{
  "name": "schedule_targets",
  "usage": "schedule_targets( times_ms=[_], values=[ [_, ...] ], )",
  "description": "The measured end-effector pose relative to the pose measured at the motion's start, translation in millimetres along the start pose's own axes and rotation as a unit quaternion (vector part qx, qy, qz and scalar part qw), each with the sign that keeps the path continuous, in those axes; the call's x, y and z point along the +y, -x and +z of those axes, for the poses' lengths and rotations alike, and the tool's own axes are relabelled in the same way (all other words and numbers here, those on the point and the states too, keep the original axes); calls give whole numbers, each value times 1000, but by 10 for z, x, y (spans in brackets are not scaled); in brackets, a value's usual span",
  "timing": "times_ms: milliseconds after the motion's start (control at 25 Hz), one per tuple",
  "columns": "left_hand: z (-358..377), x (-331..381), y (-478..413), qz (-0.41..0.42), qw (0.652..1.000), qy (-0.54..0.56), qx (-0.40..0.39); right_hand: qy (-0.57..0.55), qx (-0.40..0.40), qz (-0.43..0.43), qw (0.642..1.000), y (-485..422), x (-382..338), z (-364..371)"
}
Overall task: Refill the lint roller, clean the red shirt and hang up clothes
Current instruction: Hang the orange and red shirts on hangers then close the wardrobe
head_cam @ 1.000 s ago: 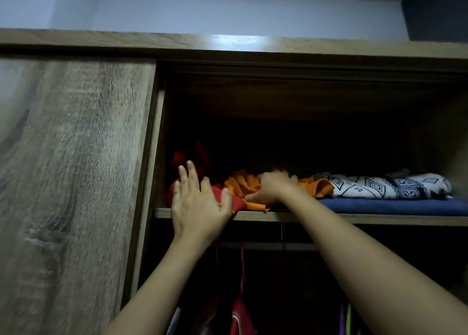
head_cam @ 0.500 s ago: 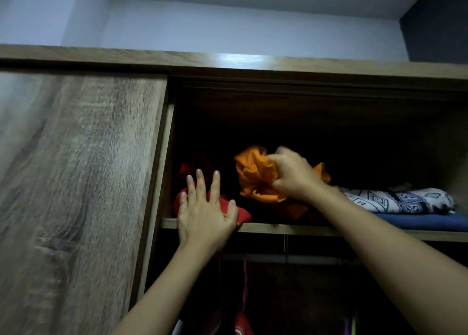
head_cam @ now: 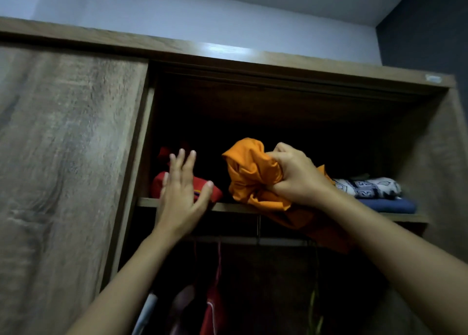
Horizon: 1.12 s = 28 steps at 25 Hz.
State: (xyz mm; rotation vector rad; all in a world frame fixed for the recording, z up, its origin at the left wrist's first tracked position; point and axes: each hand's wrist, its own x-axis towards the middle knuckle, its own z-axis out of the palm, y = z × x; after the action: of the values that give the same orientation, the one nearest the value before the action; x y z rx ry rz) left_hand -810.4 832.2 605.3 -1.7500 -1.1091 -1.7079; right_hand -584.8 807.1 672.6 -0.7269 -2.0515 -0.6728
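Right grip (head_cam: 291, 175) clamped on the orange garment (head_cam: 250, 172), left grip (head_cam: 182, 190) spread apart against the red shirt (head_cam: 156, 188) on the shelf (head_cam: 235, 207); I judge the trailing orange cloth could drag the folded clothes (head_cam: 367, 186) off.

It's dim in here. Weak, cool light reaches in from the room side and leaves a pale glare streak on the wardrobe's top board (head_cam: 222, 50). The back of the upper compartment (head_cam: 278, 132) goes nearly black, and the hanging clothes (head_cam: 212, 309) below the shelf (head_cam: 243, 207) sink into shadow. The orange garment (head_cam: 250, 175) catches the most light. The sliding door (head_cam: 65, 157) looks smeared, the left hand (head_cam: 181, 195) is slightly soft, and straight edges bow towards the corners.
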Motion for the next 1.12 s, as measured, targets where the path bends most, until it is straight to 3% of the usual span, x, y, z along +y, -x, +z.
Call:
schedule_targets(
  times_ms=[160, 280, 400, 480, 640, 840, 1000, 1120],
  values=[
    [-132, 596, 436, 45, 951, 304, -31, -69, 30, 23, 997, 544, -180, -336],
    [-115, 987, 800, 64, 913, 390, -102, -130, -32, 54, 990, 1114, -272, -404],
    [122, 1246, 1149, 42, 917, 346, -193, -101, -75, 77, 989, 1709, -251, -343],
    [276, 1230, 1363, 41, 932, 308, -188, -74, -115, 111, 984, 1948, -203, -260],
    [659, 1257, 2042, -56, 919, 301, -248, -99, -329, 215, 914, 2660, -11, -242],
    [877, 1394, 2493, -58, 896, 269, -350, -186, -393, 249, 865, 3214, 168, -181],
    [891, 1445, 2611, -123, 880, 270, -371, -308, -351, 323, 823, 3355, 164, -218],
    [842, 1479, 2596, -140, 876, 289, -361, -350, -368, 317, 801, 3392, 129, -209]
  ],
)
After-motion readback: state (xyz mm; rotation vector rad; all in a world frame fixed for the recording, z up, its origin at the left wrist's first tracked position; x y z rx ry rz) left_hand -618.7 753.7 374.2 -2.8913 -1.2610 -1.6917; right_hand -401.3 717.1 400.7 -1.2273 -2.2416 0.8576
